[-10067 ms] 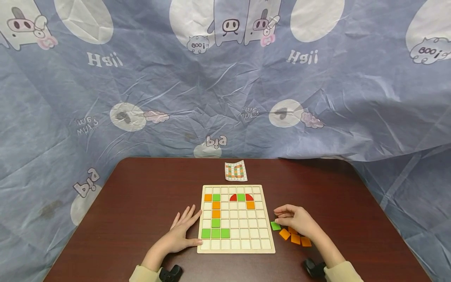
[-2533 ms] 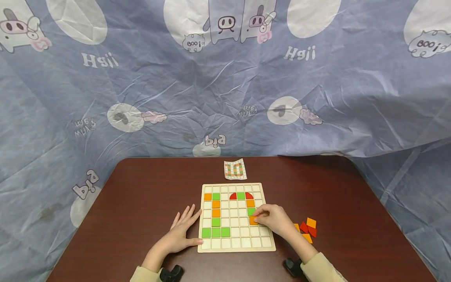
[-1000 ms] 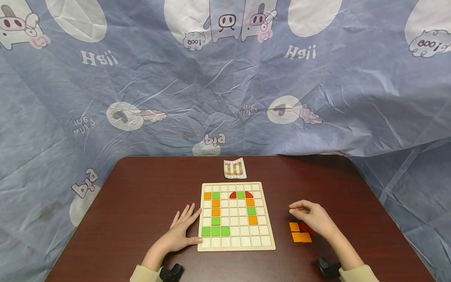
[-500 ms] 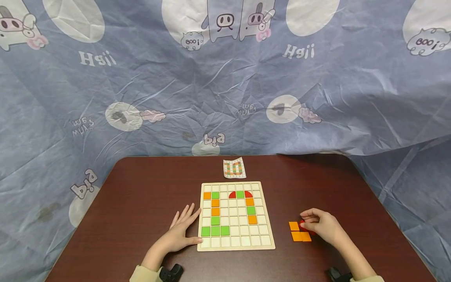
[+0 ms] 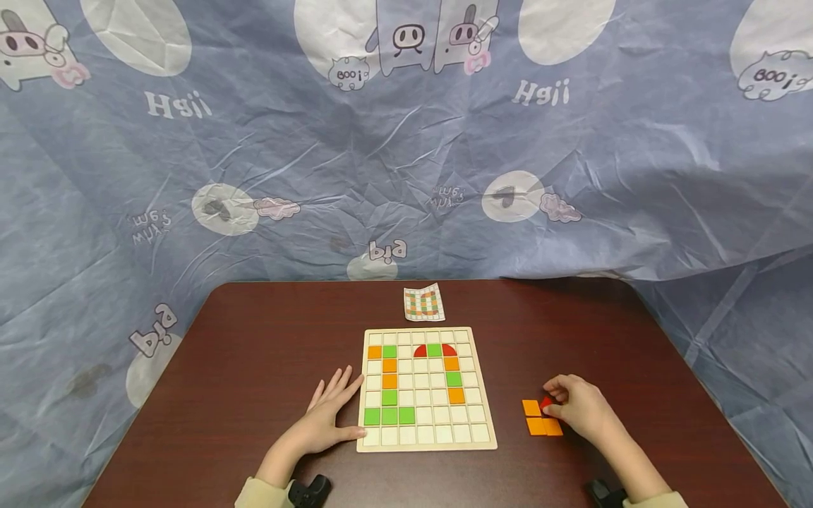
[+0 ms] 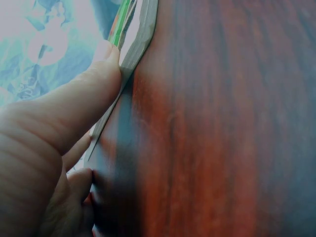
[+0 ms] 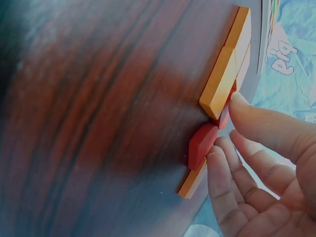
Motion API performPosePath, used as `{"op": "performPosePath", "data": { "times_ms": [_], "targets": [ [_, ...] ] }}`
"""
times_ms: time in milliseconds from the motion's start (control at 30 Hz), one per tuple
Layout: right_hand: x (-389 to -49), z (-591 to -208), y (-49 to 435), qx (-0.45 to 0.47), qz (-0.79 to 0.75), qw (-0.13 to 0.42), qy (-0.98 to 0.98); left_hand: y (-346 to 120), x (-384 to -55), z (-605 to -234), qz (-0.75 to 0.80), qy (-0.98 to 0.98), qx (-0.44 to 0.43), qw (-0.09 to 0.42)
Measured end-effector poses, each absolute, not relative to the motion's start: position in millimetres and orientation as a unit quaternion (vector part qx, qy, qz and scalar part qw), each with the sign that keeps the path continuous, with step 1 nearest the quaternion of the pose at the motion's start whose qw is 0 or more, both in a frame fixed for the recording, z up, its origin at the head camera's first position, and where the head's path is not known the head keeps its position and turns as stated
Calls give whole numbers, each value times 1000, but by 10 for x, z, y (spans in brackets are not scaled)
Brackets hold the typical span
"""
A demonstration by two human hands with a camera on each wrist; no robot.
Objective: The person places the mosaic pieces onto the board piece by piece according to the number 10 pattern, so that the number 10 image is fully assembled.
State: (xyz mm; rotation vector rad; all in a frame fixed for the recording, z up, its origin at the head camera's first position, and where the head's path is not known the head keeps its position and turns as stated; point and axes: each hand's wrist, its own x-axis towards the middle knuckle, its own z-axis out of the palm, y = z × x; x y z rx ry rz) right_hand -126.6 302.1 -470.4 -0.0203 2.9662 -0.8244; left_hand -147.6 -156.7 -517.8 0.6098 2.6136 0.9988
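Note:
My left hand (image 5: 320, 421) rests with spread fingers at the left edge of the cream grid board (image 5: 427, 447). In the left wrist view, its thumb (image 6: 94, 84) touches the board's edge. On the board lie orange, green and red tiles in several cells. My right hand (image 5: 583, 408) is over the loose tiles to the board's right, fingers slightly bent. Its thumb touches one red tile (image 7: 224, 114); the fingertips touch another red tile (image 7: 201, 145). Several orange tiles (image 5: 536, 426) lie beside them. One orange tile (image 7: 191, 182) is hidden by the hand in the head view.
A small printed card (image 5: 424, 303) with a coloured grid lies behind the board. The dark wooden table (image 5: 286, 339) has rounded back corners. A patterned grey-blue cloth (image 5: 356, 155) hangs behind and beside it. Black wrist devices (image 5: 309, 492) sit at both wrists.
A green and an orange tile have joined the board's right column. My right hand has left the board for the loose tiles, where orange ones now sit edge to edge. The left hand stays put.

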Motion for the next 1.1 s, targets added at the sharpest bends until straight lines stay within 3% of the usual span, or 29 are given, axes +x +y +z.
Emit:
{"op": "performPosePath", "data": {
  "times_ms": [667,1100],
  "targets": [
    [-1308,-4734,2884,22,-262,34,964,-1572,-1478,-5172,347,904,206,141],
    [-1337,-4725,2917,24,-295,63,953,-1563,-1485,-5204,345,904,210,139]
  ]
}}
